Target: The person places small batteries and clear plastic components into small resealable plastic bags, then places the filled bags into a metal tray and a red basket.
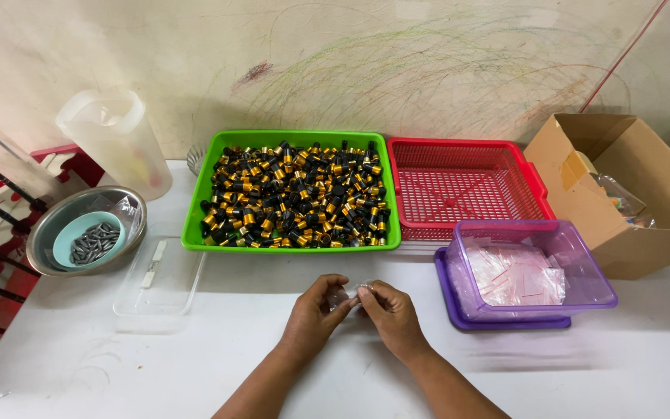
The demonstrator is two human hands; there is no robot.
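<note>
My left hand (316,310) and my right hand (388,310) meet over the white table (219,365), just in front of the green tray. Together they pinch a small clear plastic bag (348,293) between the fingertips. The green tray (199,221) behind them is heaped with several small black and gold cylindrical parts (296,198). To the right, a purple transparent box (583,260) holds small clear bags with red strips (513,275).
An empty red mesh basket (459,186) sits beside the green tray. A cardboard box (622,186) stands at far right. At left are a clear flat tray (160,283), a steel bowl (48,233) with grey pieces in a teal dish, and a translucent jug (118,140).
</note>
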